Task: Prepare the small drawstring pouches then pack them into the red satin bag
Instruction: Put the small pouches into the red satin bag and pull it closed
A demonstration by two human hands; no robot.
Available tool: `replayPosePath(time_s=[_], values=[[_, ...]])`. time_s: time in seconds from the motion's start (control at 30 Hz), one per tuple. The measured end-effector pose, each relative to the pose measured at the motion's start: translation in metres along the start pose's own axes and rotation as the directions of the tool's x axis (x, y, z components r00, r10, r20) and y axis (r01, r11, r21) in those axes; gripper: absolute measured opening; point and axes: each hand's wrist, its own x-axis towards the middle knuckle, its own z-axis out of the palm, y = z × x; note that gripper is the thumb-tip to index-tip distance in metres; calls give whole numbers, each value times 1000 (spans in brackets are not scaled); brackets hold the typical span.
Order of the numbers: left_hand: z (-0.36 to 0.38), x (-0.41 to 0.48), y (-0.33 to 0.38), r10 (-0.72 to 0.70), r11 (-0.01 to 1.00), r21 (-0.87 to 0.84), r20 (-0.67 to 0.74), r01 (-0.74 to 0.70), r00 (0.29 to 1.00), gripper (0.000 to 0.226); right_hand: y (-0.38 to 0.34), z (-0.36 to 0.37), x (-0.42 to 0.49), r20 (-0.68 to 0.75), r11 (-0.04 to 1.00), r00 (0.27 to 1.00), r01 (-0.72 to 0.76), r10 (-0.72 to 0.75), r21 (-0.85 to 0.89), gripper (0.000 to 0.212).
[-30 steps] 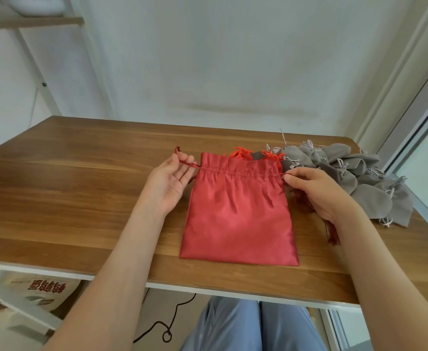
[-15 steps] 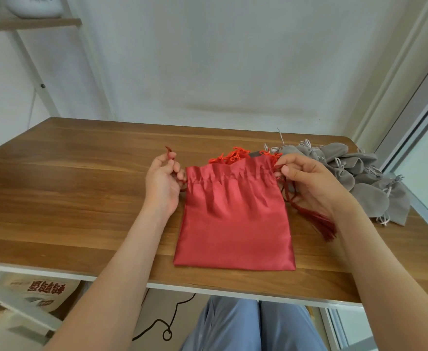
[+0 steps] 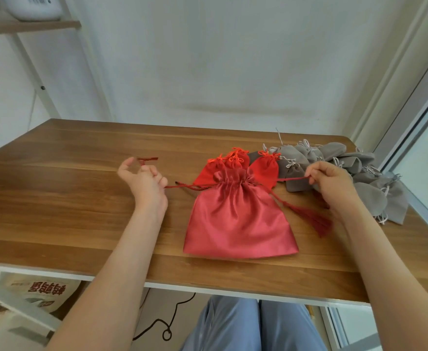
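The red satin bag (image 3: 238, 216) lies flat on the wooden table (image 3: 68, 198) with its mouth gathered tight. Dark red drawstring cords run out from both sides of the mouth. My left hand (image 3: 144, 184) grips the left cord, whose end sticks up past my fingers. On the other side my right hand (image 3: 330, 184) pinches the right cord and holds it taut. A red tassel (image 3: 314, 220) lies beside the bag's right edge. Behind the bag sit small red pouches (image 3: 264, 168) with orange strings, and to their right a heap of grey pouches (image 3: 370, 188).
The table's front edge runs just below the bag. A shelf frame (image 3: 30, 54) stands at the back left by the wall. A window frame (image 3: 415, 127) borders the table's right side. Under the table lie a printed sack (image 3: 43, 292) and a black cable (image 3: 167, 328).
Both hands have moved outward with the cords, away from the bag. The bag's mouth has drawn shut into a tight gather. The small red pouches behind it have come into view.
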Motion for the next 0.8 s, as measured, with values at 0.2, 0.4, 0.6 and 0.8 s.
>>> replayPosePath(time_s=[0.2, 0.4, 0.6, 0.8], values=[[-3, -1, 0, 184, 972, 154, -45, -175, 982, 59, 11, -11, 3, -106, 996, 991, -82, 78, -30, 36], [-6, -1, -6, 308, 742, 549, 232, -385, 923, 51, 0, -12, -3, -44, 986, 999, -4, -3, -169, 30], [-2, -21, -22, 365, 141, 809, 494, -571, 789, 40, -19, 5, -11, 123, 699, 991, 128, -59, -703, 30], [-2, -23, -10, 182, 23, 898, 429, -440, 885, 40, -24, 38, -17, 325, 567, 921, 389, -216, -726, 33]])
